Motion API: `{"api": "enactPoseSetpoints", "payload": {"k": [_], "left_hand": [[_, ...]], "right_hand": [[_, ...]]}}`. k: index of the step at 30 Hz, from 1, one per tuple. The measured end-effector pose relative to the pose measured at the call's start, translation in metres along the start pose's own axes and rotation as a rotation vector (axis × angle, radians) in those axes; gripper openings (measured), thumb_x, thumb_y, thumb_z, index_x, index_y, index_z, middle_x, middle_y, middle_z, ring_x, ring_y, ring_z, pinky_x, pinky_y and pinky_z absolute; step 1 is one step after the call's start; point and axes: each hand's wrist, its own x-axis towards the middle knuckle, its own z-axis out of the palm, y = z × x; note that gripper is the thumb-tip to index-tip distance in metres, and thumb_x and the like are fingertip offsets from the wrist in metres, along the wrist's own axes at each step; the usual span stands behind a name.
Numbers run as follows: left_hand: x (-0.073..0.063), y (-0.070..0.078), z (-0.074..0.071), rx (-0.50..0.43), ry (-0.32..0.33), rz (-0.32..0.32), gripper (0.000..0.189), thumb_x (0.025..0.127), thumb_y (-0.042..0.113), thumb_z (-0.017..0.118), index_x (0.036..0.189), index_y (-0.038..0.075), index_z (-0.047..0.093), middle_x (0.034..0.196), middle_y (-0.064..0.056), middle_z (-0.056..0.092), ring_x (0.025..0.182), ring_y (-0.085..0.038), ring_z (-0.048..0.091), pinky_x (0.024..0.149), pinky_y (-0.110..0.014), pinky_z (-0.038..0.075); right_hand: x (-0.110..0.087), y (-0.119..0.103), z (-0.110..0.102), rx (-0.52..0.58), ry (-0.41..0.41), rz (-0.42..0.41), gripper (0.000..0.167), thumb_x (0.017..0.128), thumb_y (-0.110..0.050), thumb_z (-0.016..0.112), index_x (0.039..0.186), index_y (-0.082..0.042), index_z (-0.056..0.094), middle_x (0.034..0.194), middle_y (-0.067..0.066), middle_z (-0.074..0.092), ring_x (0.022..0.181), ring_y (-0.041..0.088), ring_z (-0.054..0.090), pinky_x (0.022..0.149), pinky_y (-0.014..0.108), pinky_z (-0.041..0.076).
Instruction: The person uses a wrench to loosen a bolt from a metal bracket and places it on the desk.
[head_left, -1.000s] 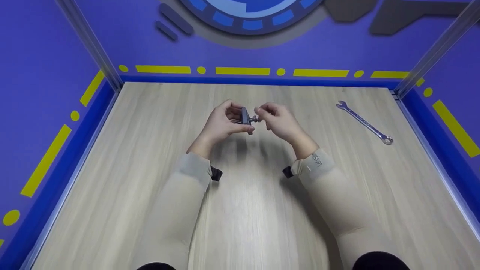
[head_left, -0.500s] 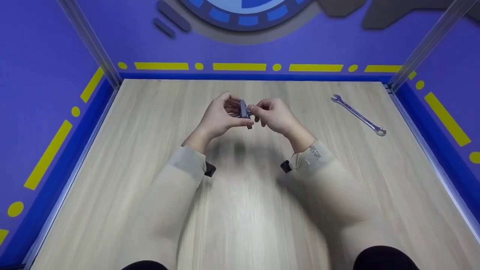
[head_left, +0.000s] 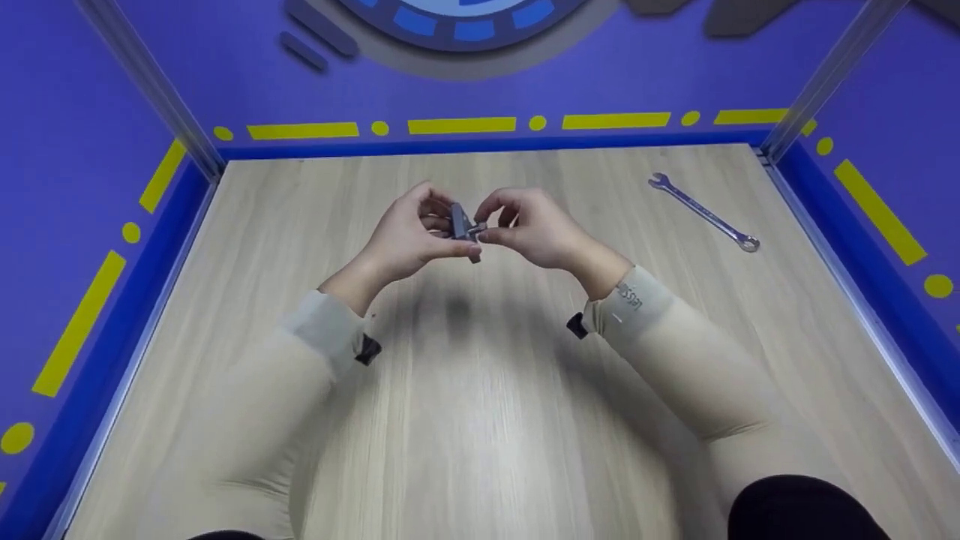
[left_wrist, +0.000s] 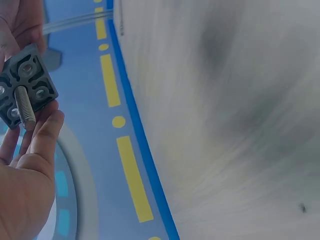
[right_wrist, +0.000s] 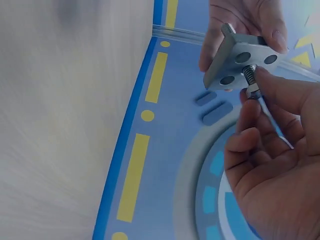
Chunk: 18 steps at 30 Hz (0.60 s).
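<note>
My left hand (head_left: 409, 232) holds a square grey plate (head_left: 459, 222) by its edges, up off the table. The left wrist view shows its ribbed underside with several round holes, and a threaded bolt (left_wrist: 25, 107) sticking out of the middle. On the flat face, seen in the right wrist view, the bolt's thread (right_wrist: 249, 75) comes out and carries a hex nut (right_wrist: 253, 91). My right hand (head_left: 544, 229) pinches at this nut with thumb and curled index finger. A thin shiny strip beyond the nut lies partly behind the fingers and is hard to make out.
A combination wrench (head_left: 705, 213) lies on the wooden table (head_left: 480, 390) at the back right. Blue panels (head_left: 480, 90) with yellow markings wall in the back and both sides. Metal posts (head_left: 836, 82) stand at the rear corners.
The head view has shifted a little. The right fingers closed in near the plate, then moved apart and now pinch the nut anew. The left hand keeps its hold on the plate.
</note>
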Motion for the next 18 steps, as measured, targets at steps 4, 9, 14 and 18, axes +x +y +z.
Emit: {"api": "enactPoseSetpoints", "payload": {"k": [4,9,14,18], "left_hand": [[-0.008,0.004,-0.007,0.01,-0.014,0.001,0.076,0.082,0.017,0.105,0.14,0.009,0.057,0.137,-0.011,0.068,0.128,-0.025,0.076,0.111,-0.033,0.067],[-0.016,0.009,-0.005,0.045,-0.033,0.017,0.076,0.08,0.017,0.106,0.138,0.009,0.058,0.136,-0.011,0.069,0.127,-0.026,0.076,0.113,-0.033,0.066],[-0.02,0.013,-0.002,0.067,-0.048,0.035,0.075,0.08,0.017,0.106,0.138,0.009,0.058,0.135,-0.011,0.07,0.126,-0.026,0.077,0.113,-0.032,0.067],[-0.021,0.015,0.0,0.061,-0.057,0.041,0.073,0.08,0.014,0.106,0.136,0.009,0.059,0.134,-0.012,0.07,0.125,-0.026,0.077,0.112,-0.032,0.067]], "right_hand": [[0.0,-0.006,0.002,-0.001,-0.009,-0.095,0.019,0.098,-0.005,0.086,0.117,-0.007,0.082,0.117,0.009,0.08,0.093,0.017,0.066,0.079,0.029,0.055],[-0.003,-0.009,0.001,0.027,-0.024,-0.076,0.025,0.102,-0.018,0.086,0.123,-0.006,0.08,0.118,0.008,0.079,0.094,0.018,0.066,0.078,0.028,0.055],[-0.005,-0.01,0.004,0.059,-0.018,0.122,0.043,0.115,-0.049,0.065,0.099,-0.012,0.081,0.086,-0.001,0.076,0.074,0.016,0.064,0.064,0.027,0.054],[-0.008,-0.011,0.009,0.103,-0.075,0.231,0.058,0.118,-0.054,0.057,0.078,-0.015,0.075,0.069,-0.003,0.071,0.061,0.014,0.062,0.058,0.027,0.054]]}}
